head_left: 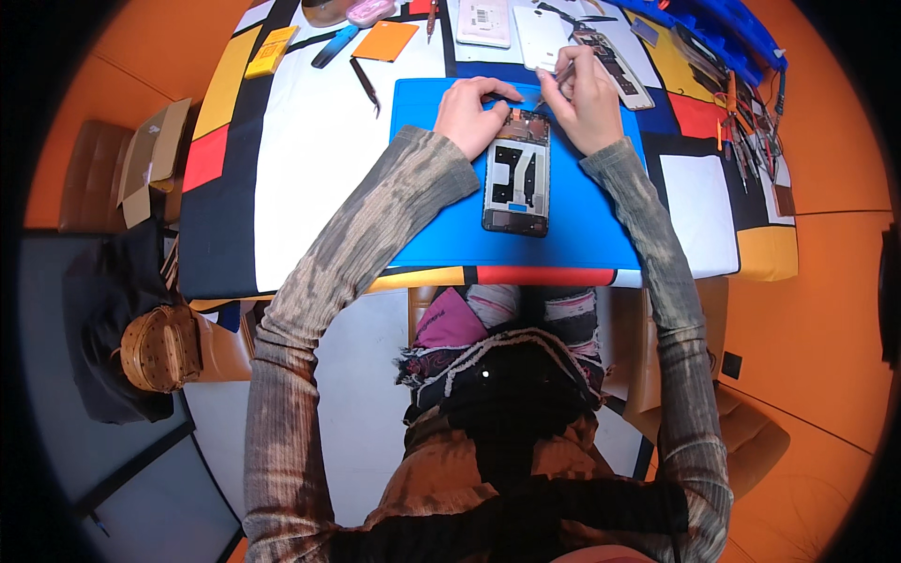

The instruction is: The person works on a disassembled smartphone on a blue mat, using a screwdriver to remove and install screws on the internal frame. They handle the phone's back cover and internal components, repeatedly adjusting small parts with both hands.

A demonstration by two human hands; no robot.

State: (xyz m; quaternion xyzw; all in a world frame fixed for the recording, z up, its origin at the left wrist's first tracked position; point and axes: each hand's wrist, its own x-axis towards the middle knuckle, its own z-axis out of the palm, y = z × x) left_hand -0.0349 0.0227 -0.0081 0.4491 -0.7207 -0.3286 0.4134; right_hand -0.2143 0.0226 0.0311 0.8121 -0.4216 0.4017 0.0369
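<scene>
Right hand pinches a slim tool; left hand (grasp unclear) by the opened phone

Both sleeved arms are extending from the lower edge: the left arm is bending at lower left and slanting toward upper center, while the right arm is rising along the right. The left hand is showing its back, fingers curving rightward; near it, the right hand is pinching.
</scene>
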